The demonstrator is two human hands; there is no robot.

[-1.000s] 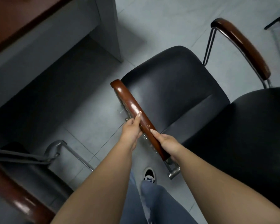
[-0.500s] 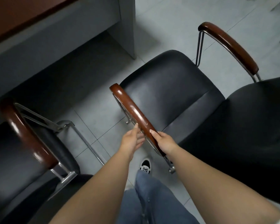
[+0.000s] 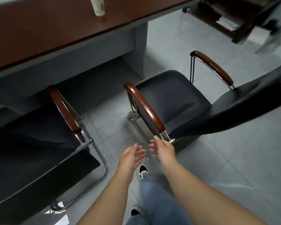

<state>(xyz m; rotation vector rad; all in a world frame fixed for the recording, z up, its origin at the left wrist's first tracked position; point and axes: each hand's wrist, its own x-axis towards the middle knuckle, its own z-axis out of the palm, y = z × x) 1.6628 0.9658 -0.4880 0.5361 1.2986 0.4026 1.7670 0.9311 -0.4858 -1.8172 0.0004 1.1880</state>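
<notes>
1. The black padded chair with chrome tube frame (image 3: 169,95) stands right of centre, near side of the grey desk with brown top (image 3: 71,33) and askew to it. A hard shove risks the frame hitting the desk leg.
2. A second black chair (image 3: 31,151) sits close on the left. The gap is narrow, so the armrests can clash.
3. The brown curved wooden armrest (image 3: 144,108) is glossy, and a one-sided pull would swing the chair.
4. The left hand (image 3: 130,157) and right hand (image 3: 164,150) are both empty with fingers slack, close together at the armrest's near end. Right fingertips are beside the chrome bracket (image 3: 166,138), which is a pinch risk.
5. The black-and-white shoe (image 3: 143,172) is below the hands, so the frame can scrape the toes.
</notes>
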